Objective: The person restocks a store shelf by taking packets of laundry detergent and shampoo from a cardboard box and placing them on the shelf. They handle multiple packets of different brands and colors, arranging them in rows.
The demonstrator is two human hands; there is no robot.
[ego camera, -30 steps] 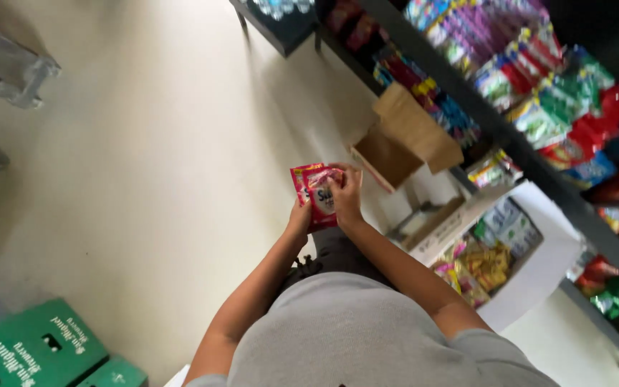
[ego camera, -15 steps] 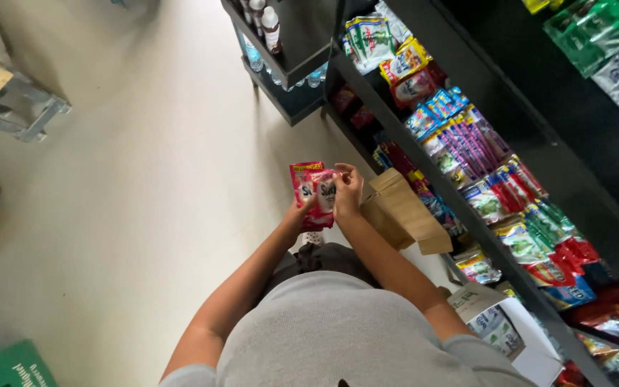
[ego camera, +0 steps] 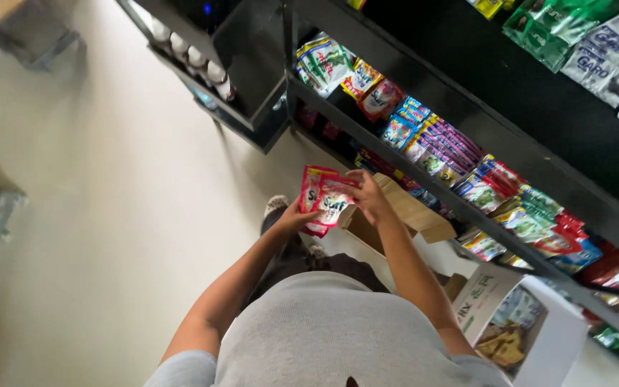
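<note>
I hold a small stack of red pouches [ego camera: 322, 198] in front of me with both hands. My left hand [ego camera: 291, 217] supports the stack from below and behind. My right hand [ego camera: 368, 195] grips the front pouch at its right edge. The pouches sit just left of a black shelf rack [ego camera: 424, 168], level with a row of colourful sachets [ego camera: 435, 147]. An open brown cardboard box [ego camera: 402, 215] lies on the floor right under my right hand.
The rack's upper shelf carries green and white packets [ego camera: 596, 36]. A lower black unit with white-capped bottles [ego camera: 195, 57] stands further along. A white open carton with packets [ego camera: 517, 322] is at my right. Pale floor [ego camera: 109, 215] spreads to the left.
The view has swung up along the shelves, and green crates at lower left have dropped out of sight. My hands still hold the red pouches, now closer to the sachet shelf.
</note>
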